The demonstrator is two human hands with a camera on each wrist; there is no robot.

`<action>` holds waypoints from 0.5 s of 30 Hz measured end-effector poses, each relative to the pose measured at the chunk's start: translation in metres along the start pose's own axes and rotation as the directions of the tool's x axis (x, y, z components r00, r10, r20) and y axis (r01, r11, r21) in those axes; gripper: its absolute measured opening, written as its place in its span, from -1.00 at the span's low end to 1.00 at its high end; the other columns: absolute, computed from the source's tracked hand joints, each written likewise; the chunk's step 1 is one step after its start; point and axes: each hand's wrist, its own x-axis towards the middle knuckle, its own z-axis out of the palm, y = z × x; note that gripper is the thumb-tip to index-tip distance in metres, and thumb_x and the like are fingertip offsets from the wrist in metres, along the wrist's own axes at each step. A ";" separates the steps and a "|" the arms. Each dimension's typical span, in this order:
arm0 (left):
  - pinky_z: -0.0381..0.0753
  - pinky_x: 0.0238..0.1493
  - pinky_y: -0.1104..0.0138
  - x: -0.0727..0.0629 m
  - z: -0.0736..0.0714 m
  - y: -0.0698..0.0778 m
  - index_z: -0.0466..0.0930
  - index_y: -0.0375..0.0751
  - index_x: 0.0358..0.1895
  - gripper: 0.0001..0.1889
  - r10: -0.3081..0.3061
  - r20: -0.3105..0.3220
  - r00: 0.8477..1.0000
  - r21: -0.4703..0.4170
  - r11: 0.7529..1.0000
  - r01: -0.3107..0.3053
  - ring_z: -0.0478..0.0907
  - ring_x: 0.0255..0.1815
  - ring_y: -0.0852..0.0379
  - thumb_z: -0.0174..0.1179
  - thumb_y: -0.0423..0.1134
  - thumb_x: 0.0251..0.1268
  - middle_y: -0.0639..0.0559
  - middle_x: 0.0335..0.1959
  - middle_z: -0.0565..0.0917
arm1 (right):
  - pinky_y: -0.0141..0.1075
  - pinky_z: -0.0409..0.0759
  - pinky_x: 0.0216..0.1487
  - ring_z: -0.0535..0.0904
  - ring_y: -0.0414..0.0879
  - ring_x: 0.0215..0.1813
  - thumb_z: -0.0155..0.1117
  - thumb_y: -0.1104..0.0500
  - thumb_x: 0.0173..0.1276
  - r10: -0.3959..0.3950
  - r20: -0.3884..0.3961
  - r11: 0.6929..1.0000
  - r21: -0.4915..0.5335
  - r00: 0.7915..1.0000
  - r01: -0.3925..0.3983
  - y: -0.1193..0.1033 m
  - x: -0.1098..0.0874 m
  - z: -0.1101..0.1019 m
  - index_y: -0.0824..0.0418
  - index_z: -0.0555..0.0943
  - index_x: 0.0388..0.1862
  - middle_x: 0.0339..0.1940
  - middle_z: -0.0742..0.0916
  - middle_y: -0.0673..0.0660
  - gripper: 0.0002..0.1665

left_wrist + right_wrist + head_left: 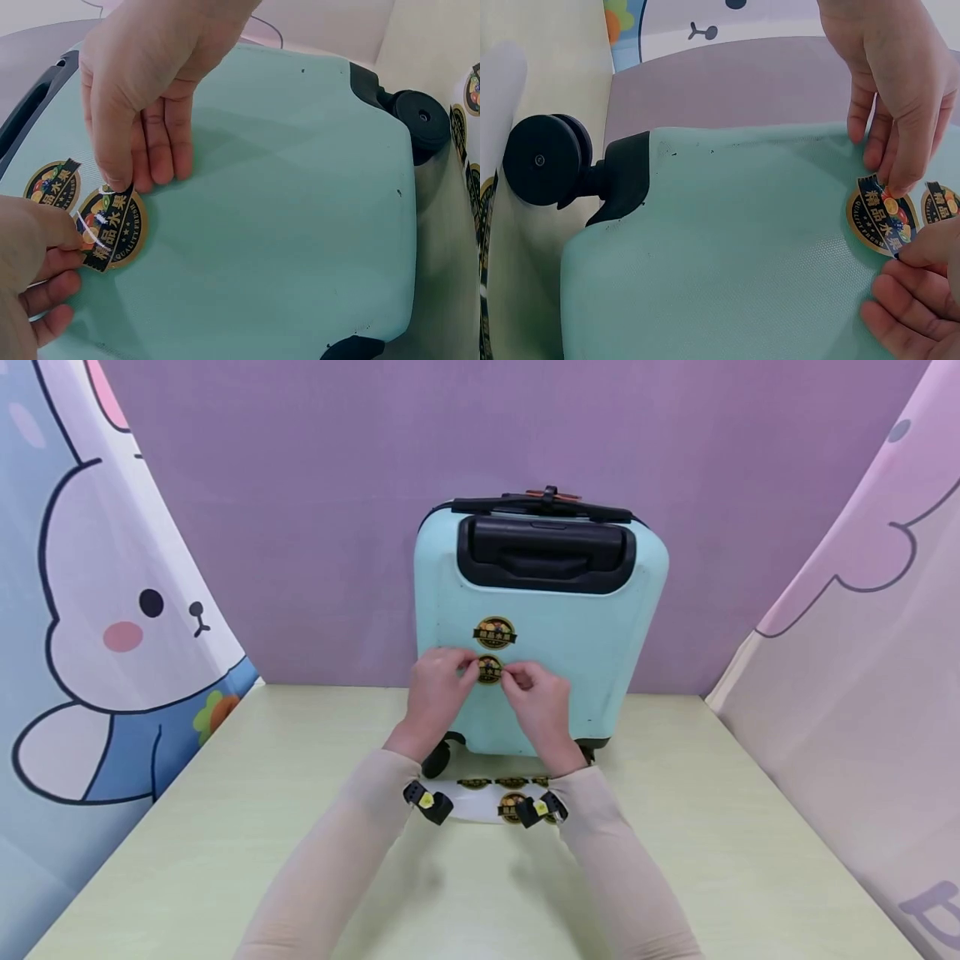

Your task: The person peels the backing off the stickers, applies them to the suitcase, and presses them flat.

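Observation:
A light teal suitcase stands upright on the table, with a round black-and-gold fruit sticker stuck on its face. Just below that one, a second such sticker lies at the suitcase surface, spread between both hands. My left hand pinches its left edge between thumb and forefinger. The tip at its right edge is pinched by my right hand. In the right wrist view, the left hand is at the top and the right hand at the lower right. Whether the sticker's middle touches the case is hard to tell.
A white sheet with several more stickers lies on the table before the suitcase. Black wheels hold the case off the tabletop. A purple backdrop rises behind it, and printed cartoon cloths flank both sides.

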 end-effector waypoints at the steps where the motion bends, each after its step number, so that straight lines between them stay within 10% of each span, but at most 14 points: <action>1: 0.68 -0.26 0.15 0.000 0.001 0.000 0.77 -0.34 -0.30 -0.94 0.011 -0.009 1.000 0.008 1.000 -0.011 0.66 -0.35 -0.05 0.34 -0.41 0.22 -0.12 -0.39 0.75 | -0.14 0.70 -0.43 0.70 0.02 -0.47 0.34 0.38 0.29 -0.007 -0.003 1.000 -0.005 1.000 0.007 0.001 0.000 0.000 0.39 0.74 -0.31 -0.47 0.77 0.22 -0.92; 15: 0.66 -0.29 0.19 -0.001 0.007 -0.004 0.75 -0.33 -0.41 -0.95 0.170 -0.070 0.983 0.103 0.981 -0.162 0.61 -0.44 -0.04 0.37 -0.43 0.19 -0.10 -0.50 0.72 | -0.17 0.71 -0.43 0.69 0.01 -0.50 0.35 0.38 0.28 -0.154 -0.025 0.982 -0.114 0.988 0.150 0.005 0.002 0.005 0.39 0.72 -0.37 -0.50 0.75 0.22 -0.94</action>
